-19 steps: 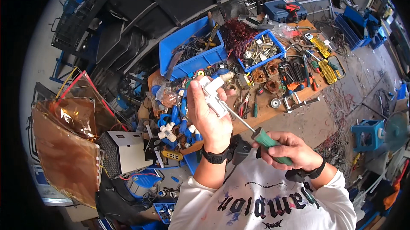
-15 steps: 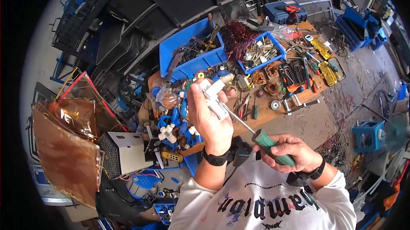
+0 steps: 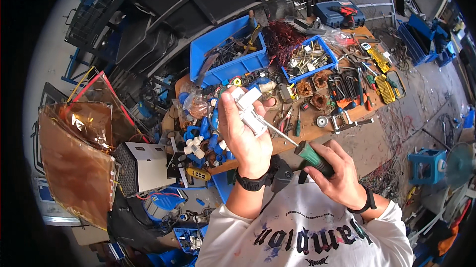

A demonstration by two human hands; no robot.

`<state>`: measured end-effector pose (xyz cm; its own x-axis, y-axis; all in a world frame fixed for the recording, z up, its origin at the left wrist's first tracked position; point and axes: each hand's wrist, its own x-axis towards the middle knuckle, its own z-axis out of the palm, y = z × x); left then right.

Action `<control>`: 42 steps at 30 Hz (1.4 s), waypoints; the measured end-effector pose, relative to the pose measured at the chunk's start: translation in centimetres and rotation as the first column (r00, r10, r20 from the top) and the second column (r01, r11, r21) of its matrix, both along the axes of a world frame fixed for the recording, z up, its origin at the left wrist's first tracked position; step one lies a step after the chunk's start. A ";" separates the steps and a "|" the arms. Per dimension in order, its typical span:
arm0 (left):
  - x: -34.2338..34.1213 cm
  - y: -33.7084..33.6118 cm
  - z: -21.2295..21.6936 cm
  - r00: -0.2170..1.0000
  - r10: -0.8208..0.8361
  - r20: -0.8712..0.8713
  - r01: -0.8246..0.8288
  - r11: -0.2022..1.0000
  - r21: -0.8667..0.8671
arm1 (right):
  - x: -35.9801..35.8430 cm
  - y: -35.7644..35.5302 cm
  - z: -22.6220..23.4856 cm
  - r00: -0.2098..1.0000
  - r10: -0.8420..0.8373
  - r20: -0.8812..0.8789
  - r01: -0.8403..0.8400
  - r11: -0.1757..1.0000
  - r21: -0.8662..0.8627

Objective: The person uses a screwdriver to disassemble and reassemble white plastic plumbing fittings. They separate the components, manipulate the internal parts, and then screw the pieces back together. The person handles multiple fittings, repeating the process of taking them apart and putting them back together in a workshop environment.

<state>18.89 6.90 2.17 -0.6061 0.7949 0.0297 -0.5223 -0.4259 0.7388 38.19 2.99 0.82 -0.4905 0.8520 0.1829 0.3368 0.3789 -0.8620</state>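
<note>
My left hand (image 3: 249, 149) is raised over the near edge of the workbench, palm up, its fingers closed around a white plastic fitting (image 3: 249, 99) with a blocky top. In my right hand (image 3: 341, 174) is a screwdriver (image 3: 313, 156) with a green handle, the fingers wrapped over the handle's rear. Its metal shaft slants up and left, with the end meeting the lower right side of the fitting. Exactly where the tip sits is too small to tell. My left fingers are partly hidden behind the fitting.
On the wooden bench (image 3: 290, 144) stand a blue crate of tools (image 3: 230, 74) and a blue tray of metal parts (image 3: 325, 70). Pliers (image 3: 283, 121) and a clamp-like tool (image 3: 349, 124) lie nearby. Blue and white pipe fittings (image 3: 194, 146) crowd the left end.
My right hand has shifted its grip, rolling its fingers over the top of the screwdriver handle. My left hand still holds the fitting in nearly the same place. The view has shifted slightly.
</note>
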 end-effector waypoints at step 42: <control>1.1 0.7 -0.4 1.000 0.001 -0.016 0.000 0.999 0.043 | 2.3 0.7 -0.7 0.990 0.114 -0.079 -0.119 0.991 -0.064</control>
<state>19.96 7.61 1.77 -0.6055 0.7924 0.0737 -0.5101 -0.4575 0.7284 40.48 3.69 0.08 -0.5741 0.8017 0.1665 0.2272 0.3514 -0.9082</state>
